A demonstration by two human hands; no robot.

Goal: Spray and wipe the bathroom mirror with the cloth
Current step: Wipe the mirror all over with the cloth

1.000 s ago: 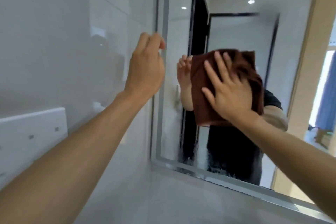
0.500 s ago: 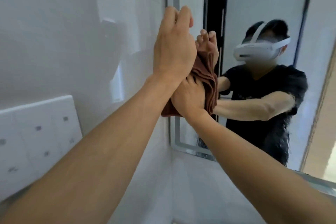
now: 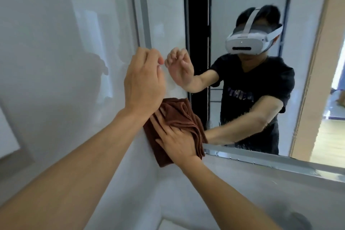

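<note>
Starting at the left: your view takes in a glossy pale tiled wall (image 3: pixel 56 61) that meets the mirror at a corner.
Left hand: your left hand (image 3: pixel 143 82) is raised by the mirror's left edge, its back toward you, fingers loosely curled and close together, holding nothing; whether the fingertips touch the glass, you cannot tell.
Cloth: the brown cloth (image 3: pixel 177 117) is bunched in folds at the mirror's lower left corner, just below your left hand, lapping over the frame and onto the wall.
Right hand: your right hand (image 3: pixel 177 142) lies flat on the cloth, fingers straight and slightly spread, pressing it against the surface.
Mirror: the mirror (image 3: pixel 242 5) fills the upper right, with a grey metal frame (image 3: pixel 261 158) along its bottom edge.
Reflection: it shows a person in a white headset and dark shirt, both arms reaching forward.
</note>
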